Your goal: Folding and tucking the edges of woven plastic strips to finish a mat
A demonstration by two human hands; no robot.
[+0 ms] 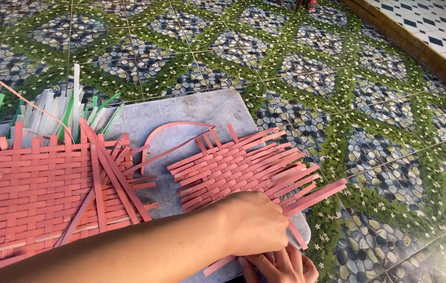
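Note:
A small mat woven from pink plastic strips (pixel 238 165) lies on a grey board (pixel 191 112), with loose strip ends fanning out to the right. My left hand (pixel 254 222) reaches in from the lower left and rests on the mat's near edge, its fingers curled down over the strips. My right hand (pixel 281 266) is at the bottom edge, just under the left hand, with its fingers against the mat's near strip ends. The left hand hides most of the right, so its grip is unclear.
A larger pink woven panel (pixel 29 194) lies at the left with loose strips (pixel 110 173) laid diagonally across it. White and green strips (pixel 60 112) stick up behind it. A curved pink strip (pixel 173 127) arcs over the board. Patterned pebble-and-leaf floor tiles (pixel 369 105) surround everything. A wooden edge (pixel 417 47) runs along the top right.

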